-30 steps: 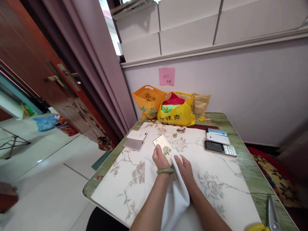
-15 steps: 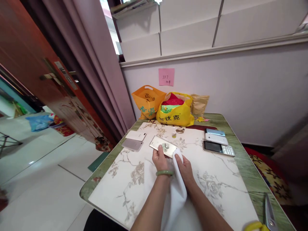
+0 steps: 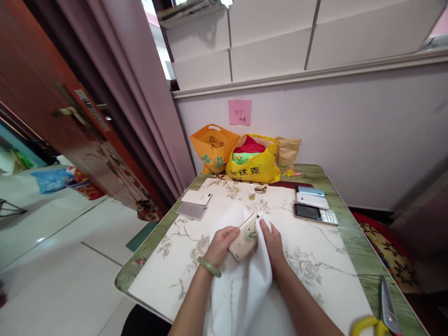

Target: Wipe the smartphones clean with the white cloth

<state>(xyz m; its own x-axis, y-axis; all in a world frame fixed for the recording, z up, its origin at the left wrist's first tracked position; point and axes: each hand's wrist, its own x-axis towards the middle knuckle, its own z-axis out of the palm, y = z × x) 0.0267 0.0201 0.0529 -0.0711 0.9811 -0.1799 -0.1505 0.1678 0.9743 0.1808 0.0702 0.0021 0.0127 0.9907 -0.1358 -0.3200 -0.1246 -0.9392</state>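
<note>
A gold smartphone (image 3: pixel 241 243) is tilted over the table's middle, its back with a round green sticker and a ring turned toward me. Along its left edge my left hand (image 3: pixel 221 242) grips it, a green bangle on the wrist. My right hand (image 3: pixel 271 239) pinches a white cloth (image 3: pixel 257 275) at the phone's upper right corner. The cloth hangs down toward me and also spreads behind and under the phone. My right fingertips are partly hidden by the cloth.
Two phones (image 3: pixel 192 211) lie at the left, several phones (image 3: pixel 311 201) at the right. A small bottle (image 3: pixel 251 192) stands behind the cloth. An orange bag (image 3: pixel 213 149), a yellow bag (image 3: pixel 254 170) and a paper pouch (image 3: pixel 289 151) line the back. Scissors (image 3: pixel 387 308) lie front right.
My left hand has moved left and down, turning the phone from lying crosswise to a steep slant. The cloth now spreads out behind the phone. My right hand stays nearly in place.
</note>
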